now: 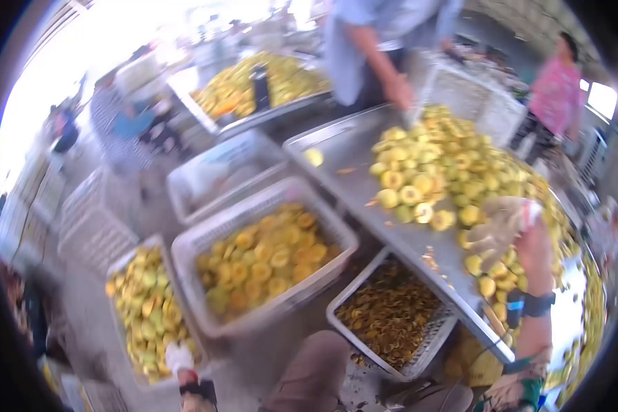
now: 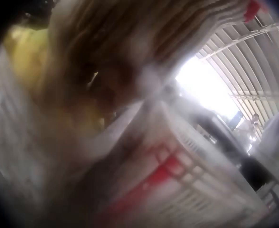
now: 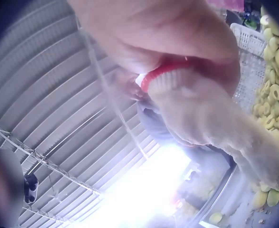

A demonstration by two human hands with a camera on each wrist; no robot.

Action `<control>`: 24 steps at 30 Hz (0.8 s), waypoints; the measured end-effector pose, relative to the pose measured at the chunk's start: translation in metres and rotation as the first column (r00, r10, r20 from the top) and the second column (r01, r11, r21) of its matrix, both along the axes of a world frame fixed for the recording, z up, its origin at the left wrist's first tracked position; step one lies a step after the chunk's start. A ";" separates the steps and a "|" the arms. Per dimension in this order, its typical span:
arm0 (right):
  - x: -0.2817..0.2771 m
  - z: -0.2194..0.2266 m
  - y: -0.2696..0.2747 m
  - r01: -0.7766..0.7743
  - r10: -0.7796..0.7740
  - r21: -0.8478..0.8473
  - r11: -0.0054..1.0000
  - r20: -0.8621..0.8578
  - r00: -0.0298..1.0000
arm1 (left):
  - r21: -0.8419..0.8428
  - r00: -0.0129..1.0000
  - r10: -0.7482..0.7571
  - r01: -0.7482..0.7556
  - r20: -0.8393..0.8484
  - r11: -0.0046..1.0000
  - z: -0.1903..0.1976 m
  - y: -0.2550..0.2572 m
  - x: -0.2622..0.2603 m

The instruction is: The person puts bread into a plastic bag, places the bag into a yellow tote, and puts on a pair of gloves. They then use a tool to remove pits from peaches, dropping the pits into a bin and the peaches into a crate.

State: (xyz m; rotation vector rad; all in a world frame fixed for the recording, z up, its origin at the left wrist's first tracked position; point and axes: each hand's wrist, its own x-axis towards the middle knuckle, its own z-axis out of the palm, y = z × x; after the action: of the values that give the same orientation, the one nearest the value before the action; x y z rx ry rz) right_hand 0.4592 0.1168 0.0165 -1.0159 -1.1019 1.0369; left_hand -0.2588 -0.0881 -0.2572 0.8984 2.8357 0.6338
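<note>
Pitted yellow-green peach halves [image 1: 419,185] are heaped on a metal table [image 1: 353,185]. My gloved right hand [image 1: 494,230] is over the near side of this heap, fingers stretched down towards the fruit. In the right wrist view, the right glove [image 3: 215,126] reaches the heap's edge with its fingertips right at some halves. My gloved left hand [image 1: 179,357] is low at the near end of a long crate of peach halves [image 1: 144,302]. The left wrist view is blurred there; the left glove [image 2: 130,33] fills its top and its fingers are hidden.
A larger white basket [image 1: 185,250] of peach halves stands between the long crate and the table. Below the table edge, a basket [image 1: 336,312] holds brown pits. Another white crate [image 1: 185,189] stands behind. A person [image 1: 384,55] works across the table; another in pink [image 1: 556,89] stands right.
</note>
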 end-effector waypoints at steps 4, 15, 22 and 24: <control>-0.065 0.019 -0.054 0.164 -0.162 0.018 0.986 -0.077 0.984 | -0.055 0.992 0.004 -0.011 -0.129 0.998 0.006 0.005 -0.001; -0.066 -0.010 -0.154 0.263 -0.264 -0.027 0.964 -0.134 0.955 | -0.087 0.979 -0.155 0.144 -0.129 0.986 0.085 0.021 0.035; -0.053 -0.046 -0.165 0.336 -0.340 -0.054 0.940 -0.163 0.926 | 0.507 0.856 -0.479 0.505 -0.194 0.698 0.137 0.110 0.120; -0.051 -0.061 -0.167 0.366 -0.365 -0.023 0.930 -0.154 0.918 | 0.604 0.821 -0.548 0.521 -0.160 0.603 0.167 0.133 0.165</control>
State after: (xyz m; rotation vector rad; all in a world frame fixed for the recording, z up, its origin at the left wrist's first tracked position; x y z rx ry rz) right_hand 0.4079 -0.0506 -0.0445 -1.0679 -0.7496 0.7917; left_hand -0.0935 0.0450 -0.0898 1.7099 2.0842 1.4977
